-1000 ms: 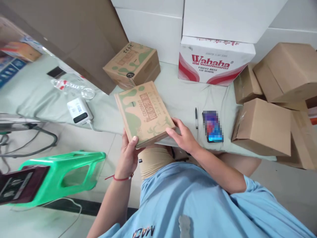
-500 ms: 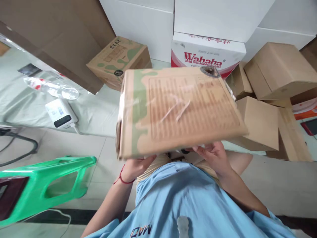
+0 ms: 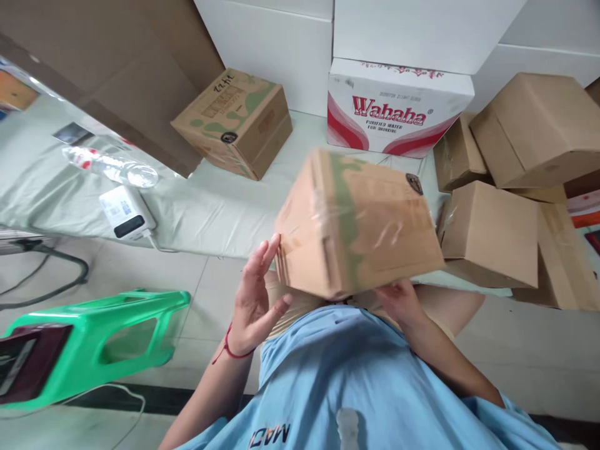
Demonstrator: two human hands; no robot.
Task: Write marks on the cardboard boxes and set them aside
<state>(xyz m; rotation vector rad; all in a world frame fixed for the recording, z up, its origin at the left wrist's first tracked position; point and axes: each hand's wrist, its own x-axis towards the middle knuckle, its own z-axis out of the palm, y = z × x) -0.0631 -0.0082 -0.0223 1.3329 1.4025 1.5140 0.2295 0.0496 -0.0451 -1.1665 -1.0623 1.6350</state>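
A brown cardboard box [image 3: 379, 219] with green splotches and clear tape is held up over my lap, tilted and slightly blurred. My right hand [image 3: 400, 303] supports its lower edge, and the fingertips are partly hidden beneath it. At the box's lower left corner is my left hand [image 3: 255, 300], with a red string at the wrist; its fingers and thumb are spread, and the fingertips are beside the box's left side. Behind stands a similar box [image 3: 248, 125] with handwriting on its top.
A white and red Wahaha carton [image 3: 379, 112] stands at the back of the cloth-covered table [image 3: 210, 212]. Several plain boxes [image 3: 497, 231] are stacked on the right. Left are a plastic bottle [image 3: 112, 167], a white power bank [image 3: 126, 212] and a green stool [image 3: 84, 350].
The held box has turned and shifted right, so its left side now shows. My left hand has come out from beneath it and its fingers have spread.
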